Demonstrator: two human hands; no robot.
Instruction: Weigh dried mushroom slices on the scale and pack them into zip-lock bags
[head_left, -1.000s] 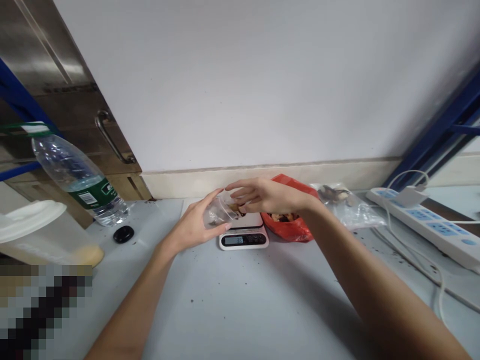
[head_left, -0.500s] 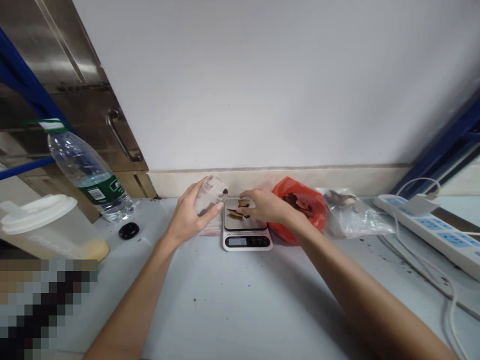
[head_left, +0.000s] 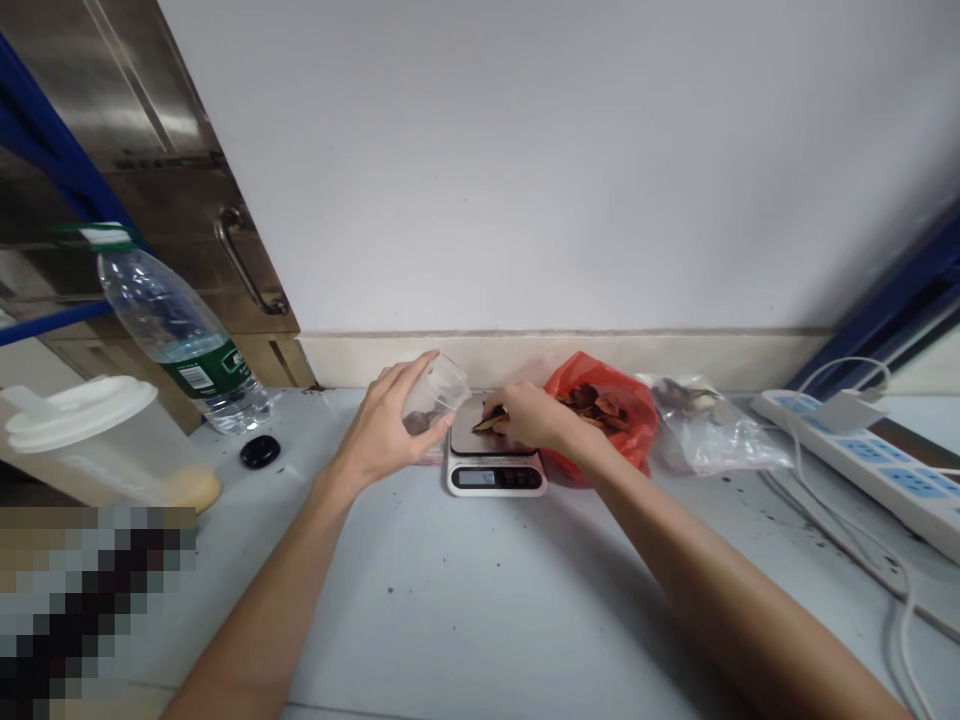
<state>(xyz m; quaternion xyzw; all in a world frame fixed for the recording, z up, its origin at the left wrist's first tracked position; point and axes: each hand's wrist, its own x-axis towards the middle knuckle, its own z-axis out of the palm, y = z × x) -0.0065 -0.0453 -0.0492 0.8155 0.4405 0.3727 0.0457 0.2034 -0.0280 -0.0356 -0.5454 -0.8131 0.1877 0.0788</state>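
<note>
My left hand [head_left: 382,425] is wrapped around a clear plastic cup [head_left: 444,382], tilted with its mouth toward the right; some dark pieces show inside near its bottom. Beside it, a small white digital kitchen scale [head_left: 496,489] stands on the table with its display lit. Over its metal plate, my right hand [head_left: 531,416] has its fingers closed on brown dried peel [head_left: 487,425]; the fingers cover part of it. Just right of the scale, an open red plastic bag [head_left: 639,405] holds more of the brown dried pieces.
A clear zip bag [head_left: 716,435] lies right of the red bag, near a white power strip [head_left: 870,460] with trailing cables. At left are a water bottle [head_left: 202,365], a lidded cup [head_left: 97,450] and a black round object [head_left: 260,452]. The wall [head_left: 495,200] rises behind.
My right hand has closed on the dried peel on the scale plate, gathering the pieces that lay spread there. The cup in my left hand has shifted slightly right, toward the scale.
</note>
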